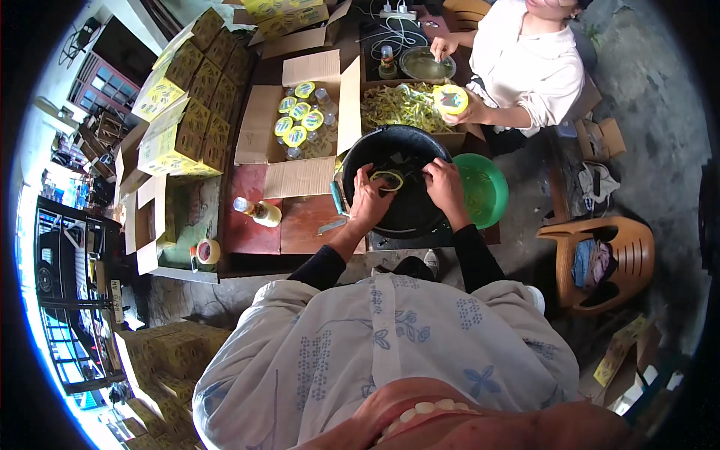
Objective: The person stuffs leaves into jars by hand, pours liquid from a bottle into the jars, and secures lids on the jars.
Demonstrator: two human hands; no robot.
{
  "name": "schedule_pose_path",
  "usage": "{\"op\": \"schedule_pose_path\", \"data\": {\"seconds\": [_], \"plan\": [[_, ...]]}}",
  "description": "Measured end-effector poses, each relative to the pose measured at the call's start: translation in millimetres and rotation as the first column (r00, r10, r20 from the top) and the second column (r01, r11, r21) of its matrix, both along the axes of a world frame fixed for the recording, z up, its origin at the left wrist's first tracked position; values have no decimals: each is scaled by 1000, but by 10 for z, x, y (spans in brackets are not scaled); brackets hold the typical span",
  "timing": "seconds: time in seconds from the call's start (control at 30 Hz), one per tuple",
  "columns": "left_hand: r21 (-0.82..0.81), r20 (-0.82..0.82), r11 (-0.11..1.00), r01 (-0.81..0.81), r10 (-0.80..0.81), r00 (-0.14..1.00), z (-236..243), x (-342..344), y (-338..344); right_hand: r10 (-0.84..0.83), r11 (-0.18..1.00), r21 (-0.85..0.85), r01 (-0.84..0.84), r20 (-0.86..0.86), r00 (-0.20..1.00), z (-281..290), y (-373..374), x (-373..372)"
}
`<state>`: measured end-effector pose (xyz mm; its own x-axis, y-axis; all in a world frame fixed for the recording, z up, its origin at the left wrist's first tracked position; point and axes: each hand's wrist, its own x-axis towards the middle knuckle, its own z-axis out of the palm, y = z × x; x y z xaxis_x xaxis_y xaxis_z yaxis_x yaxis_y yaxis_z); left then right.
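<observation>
A black bucket (401, 219) stands in front of me, with dark contents that I cannot make out. Over its opening, my left hand (367, 199) is closed around a small round container with a yellow rim (388, 181), seen from above. My right hand (445, 189) is at the bucket's right side, its fingers bent and pinched together; whatever they hold, if anything, is hidden. A green basin (487, 196) sits just right of that hand. The bucket's handle has a teal grip (337, 198), hanging at its left side.
An open carton (255, 135) holds several yellow-lidded jars. Across from me a person in a white shirt (525, 67) holds a yellow-lidded jar (451, 100) above a box of yellow-green strips (397, 107). A bottle (259, 212) lies left; stacked yellow cartons (191, 97) stand beyond. An orange chair (600, 262) is at right.
</observation>
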<state>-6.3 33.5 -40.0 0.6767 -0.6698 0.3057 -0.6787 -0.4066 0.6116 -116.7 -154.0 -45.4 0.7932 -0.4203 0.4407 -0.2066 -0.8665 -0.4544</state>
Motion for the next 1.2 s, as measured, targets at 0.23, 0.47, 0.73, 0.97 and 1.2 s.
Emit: {"op": "schedule_pose_path", "data": {"seconds": [0.23,0.47,0.73,0.97,1.2], "plan": [[-94,-101,995,31,-40,994,-166,87,-39,-18,990,-142,-1,-129,991,-79,-19,-22],[-94,-59,996,-1,-5,998,-45,117,-49,156,960,-147,-237,-423,892,-195,-123,71],[-99,-120,995,-18,6,993,144,102,-12,128,966,-117,-232,-564,816,-286,29,214],[-190,-388,978,-82,2,922,178,62,6,53,969,240,-58,29,998,315,89,81],[-163,-389,982,-98,27,921,171,60,-12,-26,982,188,22,20,999,243,450,-71]]}}
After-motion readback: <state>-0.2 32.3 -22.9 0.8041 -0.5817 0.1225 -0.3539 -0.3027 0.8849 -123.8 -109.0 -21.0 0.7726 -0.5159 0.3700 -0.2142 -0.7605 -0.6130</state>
